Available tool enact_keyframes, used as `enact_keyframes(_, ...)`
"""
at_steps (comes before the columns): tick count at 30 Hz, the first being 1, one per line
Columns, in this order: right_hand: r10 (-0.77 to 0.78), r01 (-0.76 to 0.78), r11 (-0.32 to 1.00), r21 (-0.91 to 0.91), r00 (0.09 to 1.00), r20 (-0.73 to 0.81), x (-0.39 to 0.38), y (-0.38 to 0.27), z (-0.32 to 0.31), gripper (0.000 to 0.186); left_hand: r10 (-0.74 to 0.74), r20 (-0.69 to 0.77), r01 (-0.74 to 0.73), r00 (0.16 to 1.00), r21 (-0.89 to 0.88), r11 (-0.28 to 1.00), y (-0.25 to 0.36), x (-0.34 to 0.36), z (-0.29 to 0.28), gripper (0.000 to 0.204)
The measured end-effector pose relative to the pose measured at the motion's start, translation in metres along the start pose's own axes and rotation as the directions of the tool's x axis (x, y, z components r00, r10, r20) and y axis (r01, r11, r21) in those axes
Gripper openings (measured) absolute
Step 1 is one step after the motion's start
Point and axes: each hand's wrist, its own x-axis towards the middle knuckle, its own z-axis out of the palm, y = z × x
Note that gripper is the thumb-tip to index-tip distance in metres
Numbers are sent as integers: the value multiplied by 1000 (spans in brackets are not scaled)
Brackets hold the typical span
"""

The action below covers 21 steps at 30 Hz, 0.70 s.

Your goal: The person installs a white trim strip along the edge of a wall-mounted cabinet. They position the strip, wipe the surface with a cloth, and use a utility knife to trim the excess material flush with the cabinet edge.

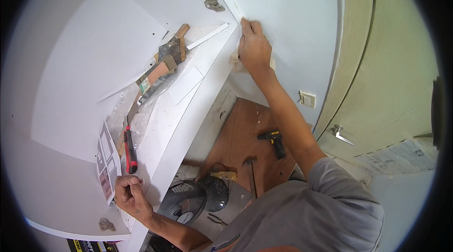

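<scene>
My right hand (pixel 255 47) is up at the white cabinet's front edge (pixel 207 80), fingertips pressed where it meets the pale wall. Its fingers are curled, and a crumpled beige cloth (pixel 237 62) shows from under the palm. Lower left, my left hand (pixel 133 198) rests at the cabinet shelf with fingers bent in; whatever they may hold is hidden. Just beyond those fingers lies a red and black utility knife (pixel 130 150), its blade end pointing away. Beside it is a printed sheet (pixel 107 162).
Wood offcuts (pixel 163 68), clear plastic and white strips (pixel 207 36) litter the shelf. Below stand a black fan (pixel 186 200), a cordless drill (pixel 273 142), a hammer (pixel 252 176) and pliers (pixel 217 219). A wall switch (pixel 307 99) and a door handle (pixel 340 134) are at right.
</scene>
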Motion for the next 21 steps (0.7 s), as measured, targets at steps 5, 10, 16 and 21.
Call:
enact_keyframes(5,-20,20,999,30,1000,17,-14,-2,-2,43,-5,-10,5,1000,12,1000,-1,-1,0,19)
enact_keyframes(10,7,-7,1000,21,1000,10,-2,-1,1,44,6,5,-6,1000,48,999,-2,-1,-1,19)
enact_keyframes(16,-11,10,999,50,1000,10,-7,0,-1,42,-14,-5,15,1000,35,999,-6,-1,-2,21)
enact_keyframes(21,-19,16,997,70,999,36,-18,-12,-7,42,-33,-32,35,999,56,998,2,-2,0,20)
